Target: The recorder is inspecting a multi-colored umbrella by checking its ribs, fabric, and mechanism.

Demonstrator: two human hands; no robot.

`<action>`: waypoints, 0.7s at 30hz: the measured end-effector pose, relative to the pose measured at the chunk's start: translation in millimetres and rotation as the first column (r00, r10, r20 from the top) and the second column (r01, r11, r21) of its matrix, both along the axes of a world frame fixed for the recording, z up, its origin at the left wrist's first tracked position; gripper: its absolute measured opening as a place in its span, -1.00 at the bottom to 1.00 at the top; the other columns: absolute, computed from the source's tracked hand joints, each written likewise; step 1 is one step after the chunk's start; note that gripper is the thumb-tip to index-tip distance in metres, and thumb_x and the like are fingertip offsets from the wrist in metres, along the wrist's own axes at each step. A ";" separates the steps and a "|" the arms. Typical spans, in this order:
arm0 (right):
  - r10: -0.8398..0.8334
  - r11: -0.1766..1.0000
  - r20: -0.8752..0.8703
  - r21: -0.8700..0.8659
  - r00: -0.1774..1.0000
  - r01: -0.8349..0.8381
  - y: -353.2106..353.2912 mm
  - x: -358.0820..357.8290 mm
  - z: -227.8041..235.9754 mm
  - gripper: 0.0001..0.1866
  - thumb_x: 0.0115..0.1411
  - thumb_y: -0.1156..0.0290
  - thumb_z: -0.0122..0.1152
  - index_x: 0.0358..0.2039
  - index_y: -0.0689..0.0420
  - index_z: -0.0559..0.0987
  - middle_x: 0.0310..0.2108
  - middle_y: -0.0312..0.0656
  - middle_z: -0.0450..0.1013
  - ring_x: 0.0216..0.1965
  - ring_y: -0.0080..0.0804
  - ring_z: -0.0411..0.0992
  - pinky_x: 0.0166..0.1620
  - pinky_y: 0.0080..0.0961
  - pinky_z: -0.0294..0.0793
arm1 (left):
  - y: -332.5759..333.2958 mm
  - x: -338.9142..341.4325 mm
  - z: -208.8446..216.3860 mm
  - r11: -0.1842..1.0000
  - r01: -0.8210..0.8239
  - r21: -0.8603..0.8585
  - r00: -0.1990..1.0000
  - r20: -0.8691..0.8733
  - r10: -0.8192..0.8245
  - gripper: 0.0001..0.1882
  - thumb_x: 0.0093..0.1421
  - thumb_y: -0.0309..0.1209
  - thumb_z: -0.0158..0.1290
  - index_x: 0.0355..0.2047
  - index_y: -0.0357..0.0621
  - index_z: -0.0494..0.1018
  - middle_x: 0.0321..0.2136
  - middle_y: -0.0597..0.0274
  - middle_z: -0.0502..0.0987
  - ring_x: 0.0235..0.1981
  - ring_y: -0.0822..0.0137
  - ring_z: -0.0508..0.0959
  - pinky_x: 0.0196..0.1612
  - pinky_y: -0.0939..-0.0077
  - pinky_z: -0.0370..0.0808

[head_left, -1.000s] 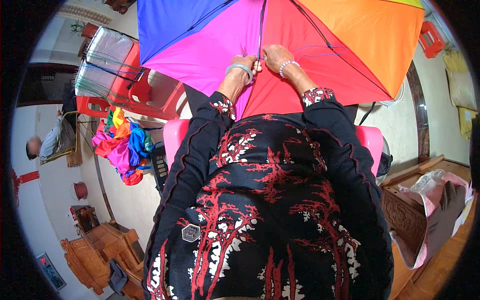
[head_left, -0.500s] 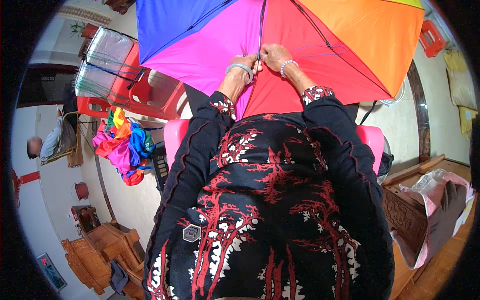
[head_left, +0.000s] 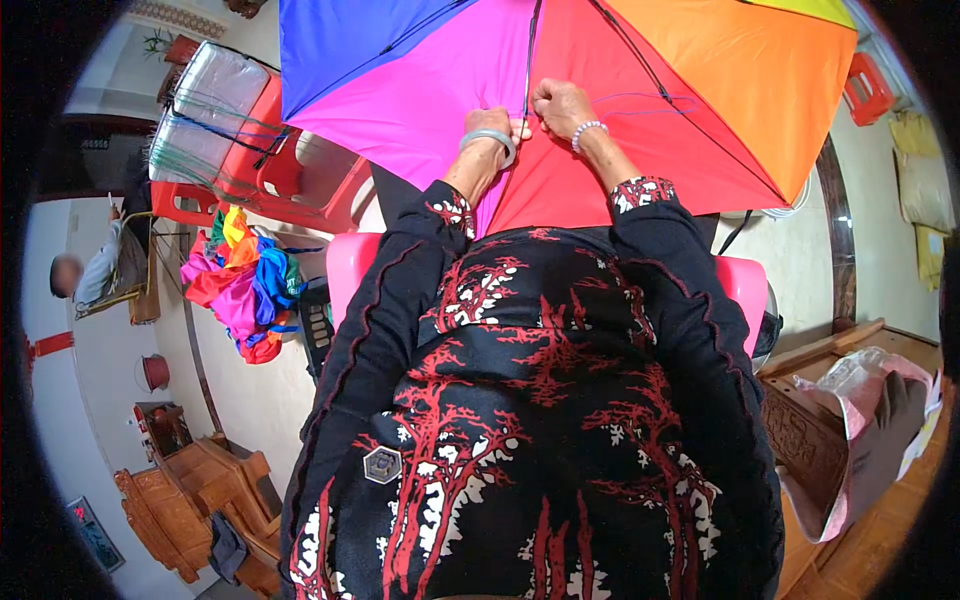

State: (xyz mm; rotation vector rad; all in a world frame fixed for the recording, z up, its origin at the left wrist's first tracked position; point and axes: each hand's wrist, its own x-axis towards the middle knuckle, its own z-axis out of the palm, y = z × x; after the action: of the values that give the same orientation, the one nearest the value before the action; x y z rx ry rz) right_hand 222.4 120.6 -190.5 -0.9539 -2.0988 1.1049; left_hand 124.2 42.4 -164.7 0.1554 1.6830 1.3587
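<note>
An open umbrella with blue, pink, red, orange and yellow panels spreads over my lap, its dark ribs facing me. At the seam between pink and red, my left hand is closed around the thin rib and cloth, a bangle on its wrist. Just right of that rib, my right hand is held in a pinch over the red panel, beaded bracelet below it. What its fingertips hold is too small to make out. A loop of blue thread trails from beside the right hand across the red panel.
Red plastic stools with a wrapped, strapped bundle stand at the left. Below them lies a pile of colourful cloth. Carved wooden furniture holds a bag at right. Another person sits at far left.
My right hand has drawn slightly right, away from the rib and the left hand. The left hand stays at the seam. The whole view has shifted a little.
</note>
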 end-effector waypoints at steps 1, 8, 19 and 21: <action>-0.002 1.000 0.000 -0.001 1.000 0.002 0.6 0.7 1.7 -0.89 -0.04 0.54 -0.09 -0.63 0.22 0.39 -0.75 -0.22 0.33 -0.77 -0.56 0.31 -0.73 -0.58 0.28 | 0.0 0.0 0.4 1.000 0.002 -0.001 1.000 0.000 -0.002 -0.84 0.03 -0.51 -0.31 -0.39 -0.37 0.18 -0.66 -0.03 0.42 -0.80 0.23 0.42 -0.91 0.52 0.16; 0.059 0.995 0.247 -0.095 0.967 -0.037 3.5 2.3 8.5 -0.86 -0.10 0.38 -0.01 -0.52 0.10 0.50 -0.51 -0.08 0.42 -0.42 -0.22 0.41 -0.33 -0.37 0.37 | 0.4 1.3 -2.6 1.000 -0.005 0.011 0.998 -0.063 0.005 -0.85 0.01 -0.52 -0.23 -0.39 -0.33 0.21 -0.70 0.03 0.41 -0.79 0.28 0.43 -0.90 0.54 0.18; 0.138 0.987 0.367 0.030 0.920 -0.160 0.5 4.1 19.4 -0.83 -0.07 0.37 -0.05 -0.52 0.10 0.52 -0.47 -0.02 0.41 -0.40 -0.13 0.39 -0.31 -0.32 0.36 | 2.8 -1.4 -4.7 0.990 0.140 -0.026 0.985 -0.101 -0.142 -0.93 -0.02 -0.50 -0.13 -0.52 -0.26 0.25 -0.76 0.14 0.39 -0.80 0.31 0.42 -0.87 0.58 0.19; 0.143 0.984 0.365 0.049 0.920 -0.172 1.1 3.2 16.3 -0.82 -0.06 0.37 -0.06 -0.52 0.10 0.52 -0.47 -0.02 0.41 -0.39 -0.12 0.38 -0.31 -0.31 0.36 | 2.8 -1.4 -5.0 0.986 0.160 -0.035 0.981 -0.101 -0.163 -0.93 -0.02 -0.50 -0.13 -0.54 -0.25 0.26 -0.77 0.15 0.39 -0.79 0.31 0.42 -0.87 0.58 0.18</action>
State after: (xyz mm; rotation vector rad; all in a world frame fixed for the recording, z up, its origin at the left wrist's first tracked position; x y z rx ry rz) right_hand 225.6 121.7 -174.2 -1.0252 -2.5368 0.9686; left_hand 122.8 45.2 -169.7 0.3450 1.7335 1.2245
